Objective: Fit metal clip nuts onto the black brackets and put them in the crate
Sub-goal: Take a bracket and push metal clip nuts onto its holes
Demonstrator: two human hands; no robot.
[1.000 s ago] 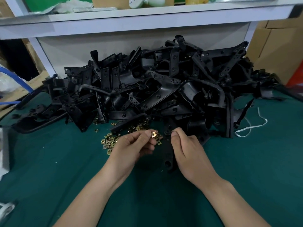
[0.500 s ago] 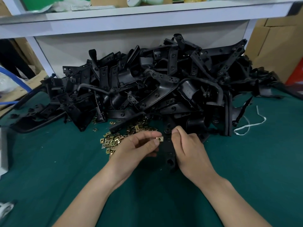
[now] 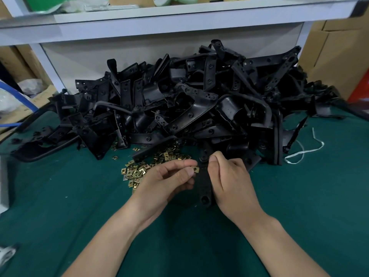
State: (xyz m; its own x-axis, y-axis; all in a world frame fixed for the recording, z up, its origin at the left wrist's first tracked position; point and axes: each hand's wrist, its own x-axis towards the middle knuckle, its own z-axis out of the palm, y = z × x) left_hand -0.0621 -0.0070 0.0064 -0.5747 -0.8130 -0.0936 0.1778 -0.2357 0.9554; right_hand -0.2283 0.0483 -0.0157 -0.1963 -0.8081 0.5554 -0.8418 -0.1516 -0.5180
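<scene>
Beside the black bracket (image 3: 203, 184): a brass clip nut (image 3: 195, 168), not yet fitted.
Fingers (image 3: 179, 163) of the left hand (image 3: 163, 182) pinch the brass clip nut, probably light and slippery, best held by its flat sides; the right hand (image 3: 229, 180) grips the stiff-looking black bracket lying on the green counter (image 3: 79, 196).

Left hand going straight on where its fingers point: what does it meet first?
Likely the black bracket gripped by the right hand: the left hand pinches a clip nut almost at the bracket's left edge. Depth is hard to judge.
</scene>
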